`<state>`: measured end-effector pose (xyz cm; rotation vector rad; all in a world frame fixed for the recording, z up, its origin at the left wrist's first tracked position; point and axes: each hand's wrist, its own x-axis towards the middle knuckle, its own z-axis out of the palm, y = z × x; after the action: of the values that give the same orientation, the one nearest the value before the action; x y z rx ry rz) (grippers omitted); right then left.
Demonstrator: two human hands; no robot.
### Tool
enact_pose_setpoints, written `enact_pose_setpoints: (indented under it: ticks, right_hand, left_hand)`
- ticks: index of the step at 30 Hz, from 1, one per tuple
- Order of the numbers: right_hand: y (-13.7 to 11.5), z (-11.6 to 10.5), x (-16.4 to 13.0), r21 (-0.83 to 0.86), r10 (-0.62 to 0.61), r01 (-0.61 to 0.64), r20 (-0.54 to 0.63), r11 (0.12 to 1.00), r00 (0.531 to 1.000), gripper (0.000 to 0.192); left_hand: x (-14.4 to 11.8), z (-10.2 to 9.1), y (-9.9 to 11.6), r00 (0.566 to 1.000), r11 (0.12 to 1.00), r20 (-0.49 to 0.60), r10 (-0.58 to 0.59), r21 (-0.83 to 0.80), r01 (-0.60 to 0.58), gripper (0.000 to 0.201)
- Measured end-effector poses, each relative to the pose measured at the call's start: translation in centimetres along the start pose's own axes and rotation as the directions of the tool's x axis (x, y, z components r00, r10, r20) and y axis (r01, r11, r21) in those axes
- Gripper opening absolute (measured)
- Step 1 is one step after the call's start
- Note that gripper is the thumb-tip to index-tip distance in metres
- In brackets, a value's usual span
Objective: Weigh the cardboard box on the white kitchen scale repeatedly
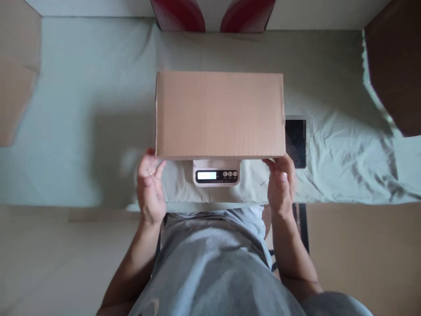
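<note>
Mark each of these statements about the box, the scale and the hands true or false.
1. The cardboard box sits over the scale. True.
2. The box's top flaps stand open. False: its top is closed flat.
3. The left hand is at the box's near left corner, the right hand at its near right corner. True.
4. The scale lies left of the box, fully uncovered. False: only its display end shows under the box's near edge.
5. A dark phone lies right of the box. True.
</note>
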<state>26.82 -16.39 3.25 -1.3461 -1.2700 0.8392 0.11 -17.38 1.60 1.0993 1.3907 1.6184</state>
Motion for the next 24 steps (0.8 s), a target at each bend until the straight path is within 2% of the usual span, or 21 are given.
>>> enact_pose_setpoints:
  ticks: [3, 6, 9, 12, 16, 19, 22, 24]
  right_hand:
    - [0.4, 1.2, 0.1, -0.066, 0.009, -0.008, 0.013, 0.998, 1.0, 0.063]
    - [0.1, 1.4, 1.1, -0.111, -0.004, 0.008, 0.04, 0.994, 0.999, 0.067]
    - [-0.4, 1.1, 3.2, -0.1, -0.07, 0.073, 0.036, 0.992, 0.997, 0.066]
    - [-0.6, 1.2, 6.4, -0.055, -0.117, 0.12, 0.046, 0.991, 0.992, 0.057]
    - [0.5, 2.2, 10.6, -0.049, -0.147, 0.151, 0.074, 0.987, 0.986, 0.057]
    - [2.0, 3.1, 12.4, -0.087, -0.143, 0.151, 0.09, 0.985, 0.986, 0.054]
    - [2.9, 3.8, 12.8, -0.077, -0.117, 0.125, 0.097, 0.989, 0.988, 0.051]
    - [3.1, 4.0, 12.5, -0.149, -0.073, 0.087, 0.098, 0.985, 0.993, 0.054]
  left_hand:
    - [0.5, 1.3, -0.2, 0.998, 0.999, 0.053, 0.021, -0.048, -0.018, 0.046]
    - [1.1, 2.3, 0.6, 0.995, 0.998, 0.094, 0.032, -0.053, -0.027, 0.046]
    - [2.7, 3.1, 1.8, 0.985, 0.997, 0.165, 0.052, -0.057, -0.043, 0.049]
    - [5.7, 4.1, 2.2, 0.973, 0.994, 0.212, 0.092, -0.08, -0.076, 0.054]
    - [10.2, 5.6, 0.2, 0.961, 0.992, 0.252, 0.111, -0.081, -0.094, 0.06]
    - [12.7, 6.4, -2.1, 0.962, 0.993, 0.25, 0.113, -0.053, -0.103, 0.067]
    - [13.8, 6.6, -4.1, 0.974, 0.997, 0.21, 0.079, -0.022, -0.076, 0.069]
    - [13.8, 6.5, -5.1, 0.98, 0.999, 0.197, 0.042, 0.0, -0.043, 0.069]
